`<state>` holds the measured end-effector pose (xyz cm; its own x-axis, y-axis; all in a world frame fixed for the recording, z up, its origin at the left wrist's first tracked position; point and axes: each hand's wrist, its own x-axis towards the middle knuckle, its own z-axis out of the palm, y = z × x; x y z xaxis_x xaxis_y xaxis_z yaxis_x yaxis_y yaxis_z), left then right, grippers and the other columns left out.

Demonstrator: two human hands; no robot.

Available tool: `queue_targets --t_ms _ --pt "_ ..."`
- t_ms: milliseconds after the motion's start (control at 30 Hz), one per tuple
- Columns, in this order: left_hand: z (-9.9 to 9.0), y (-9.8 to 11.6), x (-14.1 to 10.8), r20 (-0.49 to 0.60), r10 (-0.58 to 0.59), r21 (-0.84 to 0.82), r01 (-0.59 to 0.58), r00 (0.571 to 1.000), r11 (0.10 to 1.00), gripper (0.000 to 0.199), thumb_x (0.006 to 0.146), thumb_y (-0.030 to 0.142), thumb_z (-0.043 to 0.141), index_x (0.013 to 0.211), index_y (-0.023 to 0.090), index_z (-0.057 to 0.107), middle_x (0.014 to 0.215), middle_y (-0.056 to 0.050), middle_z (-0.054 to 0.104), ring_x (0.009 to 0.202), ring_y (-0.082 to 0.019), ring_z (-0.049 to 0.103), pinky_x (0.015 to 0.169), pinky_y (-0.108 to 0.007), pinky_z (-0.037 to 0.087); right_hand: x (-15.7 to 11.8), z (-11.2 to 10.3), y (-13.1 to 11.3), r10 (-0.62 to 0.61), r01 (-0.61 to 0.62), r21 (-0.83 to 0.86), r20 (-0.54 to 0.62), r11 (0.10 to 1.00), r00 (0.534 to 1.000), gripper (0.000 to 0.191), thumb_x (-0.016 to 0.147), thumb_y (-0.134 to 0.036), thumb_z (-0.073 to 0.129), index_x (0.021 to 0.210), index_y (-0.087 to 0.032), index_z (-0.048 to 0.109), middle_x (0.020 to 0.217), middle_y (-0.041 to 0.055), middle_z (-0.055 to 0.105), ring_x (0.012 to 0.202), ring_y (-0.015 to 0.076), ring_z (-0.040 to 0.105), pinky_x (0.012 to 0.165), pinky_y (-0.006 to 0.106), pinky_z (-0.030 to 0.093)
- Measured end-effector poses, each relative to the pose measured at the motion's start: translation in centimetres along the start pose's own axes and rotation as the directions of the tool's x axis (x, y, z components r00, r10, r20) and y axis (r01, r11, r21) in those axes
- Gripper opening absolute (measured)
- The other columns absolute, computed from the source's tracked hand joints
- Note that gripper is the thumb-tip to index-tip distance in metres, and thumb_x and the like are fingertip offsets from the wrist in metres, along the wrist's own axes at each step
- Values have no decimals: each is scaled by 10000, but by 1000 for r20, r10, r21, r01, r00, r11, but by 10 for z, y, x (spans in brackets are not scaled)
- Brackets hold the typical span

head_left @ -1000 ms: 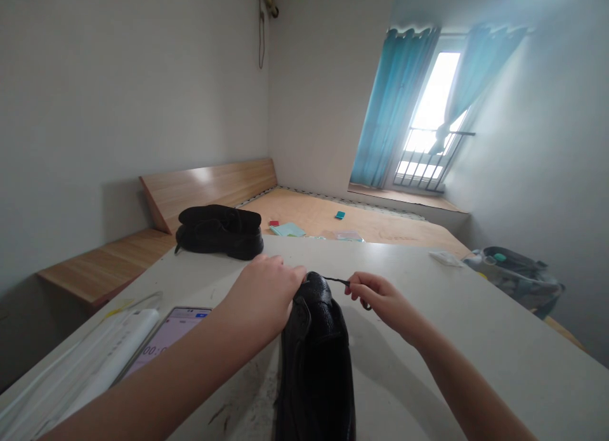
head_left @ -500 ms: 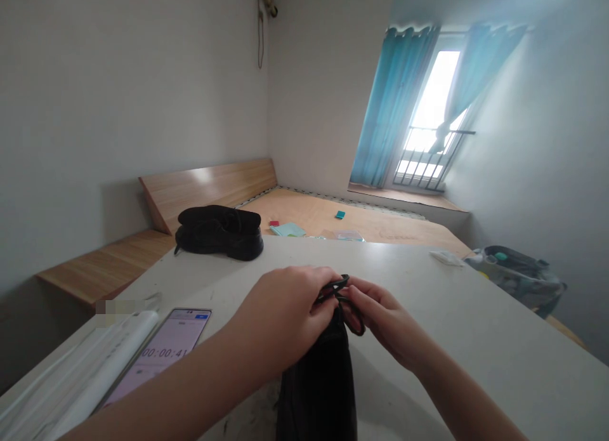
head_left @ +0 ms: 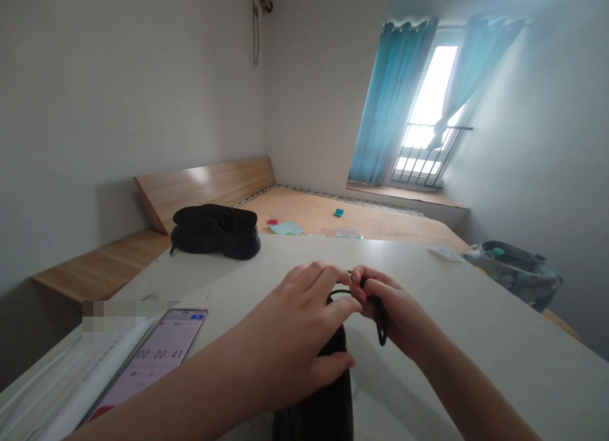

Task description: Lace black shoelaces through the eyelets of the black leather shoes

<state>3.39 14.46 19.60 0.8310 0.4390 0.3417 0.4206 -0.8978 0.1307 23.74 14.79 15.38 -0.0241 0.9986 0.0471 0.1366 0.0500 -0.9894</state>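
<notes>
A black shoe [head_left: 316, 409] stands on the white table close to me, its toe or heel end partly hidden beneath my left hand. My left hand [head_left: 304, 333] lies over the shoe with the fingers apart and the thumb spread along its side; its fingertips reach to the lace by the other hand. Pinched in my right hand [head_left: 392, 308] is a dark shoelace [head_left: 380, 323], a loop of which hangs below the fingers. Another black lace-up shoe [head_left: 214, 231] rests at the table's far left edge.
On the left of the white table [head_left: 442, 339] lie a phone [head_left: 159, 352] showing a timer and a clear plastic package [head_left: 95, 371]. A small white packet [head_left: 445, 254] is at the far right edge. Beyond are a bed [head_left: 314, 203] with small items and a grey bag [head_left: 518, 269].
My left hand has loosened from the lace, its fingers and thumb spreading over the shoe. My right hand has gathered the lace, and its loop now hangs further right.
</notes>
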Motion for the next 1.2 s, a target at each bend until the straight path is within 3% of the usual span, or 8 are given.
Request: queue_targets --t_ms 133,300,433,567,700,867,1000,1200 --pt "5 -3 -3 107 -108 22 107 988 994 453 726 275 680 1151 205 537 1242 -89 502 1162 -280 434 1025 -449 370 9 -12 12 -93 56 -290 -116 955 989 69 710 -204 456 730 -201 522 586 -45 415 530 119 351 510 249 265" --pt "9 -7 3 241 -196 116 172 951 978 329 685 153 551 1014 163 545 1083 -103 577 980 -264 543 900 -422 462 7 -6 26 -151 118 -589 -8 799 988 318 785 -340 598 1095 -276 617 703 -27 601 608 162 497 608 301 350" --pt "3 -7 7 236 -210 146 179 949 973 215 734 125 466 932 197 509 967 -60 593 779 -223 585 690 -362 500 5 -1 23 -273 175 -694 -31 699 962 288 858 -397 541 1092 -241 602 784 20 618 702 202 545 661 346 384" --pt "2 -9 7 221 -231 176 195 947 965 268 756 66 407 979 203 465 959 -53 587 687 -207 604 573 -325 463 -4 4 5 -474 349 -684 6 640 880 130 891 -304 481 936 -212 561 864 37 594 822 194 536 763 344 412" --pt "6 -13 6 206 -216 191 178 954 965 240 791 63 401 973 215 442 919 -30 595 638 -189 610 522 -296 425 -28 26 -16 -624 618 -552 211 559 752 107 827 -143 487 741 -206 480 708 -1 548 696 154 499 659 288 394" --pt "4 -14 10 205 -240 218 195 949 956 161 813 125 437 947 209 466 892 -35 623 639 -207 622 496 -293 408 -47 54 -29 -390 617 -664 481 423 785 144 768 -130 498 643 -199 481 649 -5 604 627 149 526 600 286 365" --pt "1 -15 11 228 -282 219 233 932 948 182 802 115 445 954 192 509 902 -50 647 738 -238 645 567 -325 466 -49 64 -34 -127 471 -833 455 291 882 140 818 -151 511 841 -203 640 854 31 725 753 205 662 674 316 441" --pt "-2 -25 -1 274 -338 206 288 900 935 269 739 166 572 1008 160 566 1080 -96 639 995 -273 602 844 -408 480 -34 84 -43 103 414 -905 423 98 900 257 804 -50 511 972 -118 694 921 142 740 801 276 711 687 342 524"
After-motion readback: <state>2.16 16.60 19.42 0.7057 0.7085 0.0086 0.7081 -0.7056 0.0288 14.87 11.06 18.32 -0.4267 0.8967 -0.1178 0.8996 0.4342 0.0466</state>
